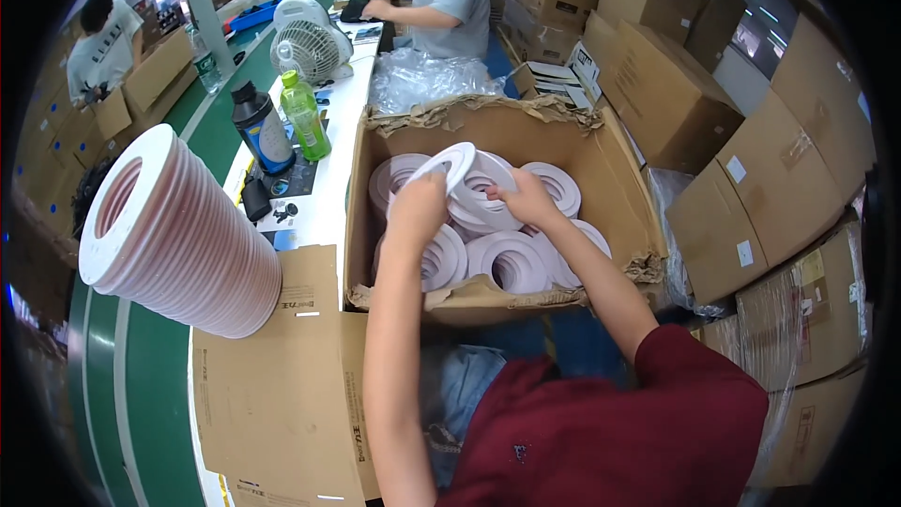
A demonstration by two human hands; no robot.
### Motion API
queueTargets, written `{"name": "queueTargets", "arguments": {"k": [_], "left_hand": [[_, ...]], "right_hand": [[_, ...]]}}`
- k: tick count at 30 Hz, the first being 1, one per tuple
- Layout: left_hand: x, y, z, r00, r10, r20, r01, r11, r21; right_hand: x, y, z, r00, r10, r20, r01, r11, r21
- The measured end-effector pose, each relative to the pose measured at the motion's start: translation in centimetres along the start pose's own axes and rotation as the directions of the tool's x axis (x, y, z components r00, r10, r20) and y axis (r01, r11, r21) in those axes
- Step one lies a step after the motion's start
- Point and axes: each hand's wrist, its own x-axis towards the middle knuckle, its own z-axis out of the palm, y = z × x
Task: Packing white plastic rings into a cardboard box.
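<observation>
Stacked brown cardboard cartons [751, 178] fill the right side of a packing room, and a long white worktable [328, 155] with a green strip beside it runs up the left. On the table stand a small white desk fan [308, 40], a green plastic bottle [304, 115] and a dark bottle with a blue label [262, 129]. A tall leaning stack of flat white rings with pinkish edges [174, 235] rests on a flattened sheet of brown cardboard [272, 385] at the table's near end. A person in a grey shirt [450, 0] works at the far end, and another in a white shirt [99, 47] stands at far left.

Just beyond the person's lap sits a large open brown cardboard box [601, 160] holding overlapping piles of the same flat white rings [507, 258]. Both hands are inside it. The left hand [419, 207] is closed around the edge of one flat white ring [454, 164], lifted and tilted above the piles. The right hand [526, 199] grips several rings on the top of a pile, fingers curled over their rims.
</observation>
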Motion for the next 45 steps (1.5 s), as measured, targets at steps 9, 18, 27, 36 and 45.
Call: {"name": "queueTargets", "arguments": {"k": [9,18,27,36,45], "left_hand": [[0.4,1.5,0.1,0.829,0.038,-0.558,-0.122,0.986,-0.114],[-0.3,-0.7,-1.3,0.728,-0.606,-0.321,0.290,0.696,-0.657],[-1.0,-4.0,0.4,0.905,-0.369,0.214,0.119,-0.265,-0.957],[-1.9,-3.9,0.0,0.860,-0.424,0.282,0.194,-0.239,-0.951],[-1.7,-4.0,-0.7,0.927,-0.345,0.150,0.036,-0.314,-0.949]], "right_hand": [[0.2,1.2,-0.6,0.998,-0.054,0.013,0.053,0.997,0.063],[-0.7,-1.2,-3.4,1.000,0.005,0.021,-0.015,0.861,0.509],[3.6,-3.7,-0.1,0.980,-0.173,-0.101,0.199,0.808,0.555],[9.6,-4.3,2.9,0.995,-0.036,0.098,-0.009,0.908,0.419],[18.8,-30.7,-0.3,0.881,-0.431,0.193,0.306,0.833,0.461]]}}
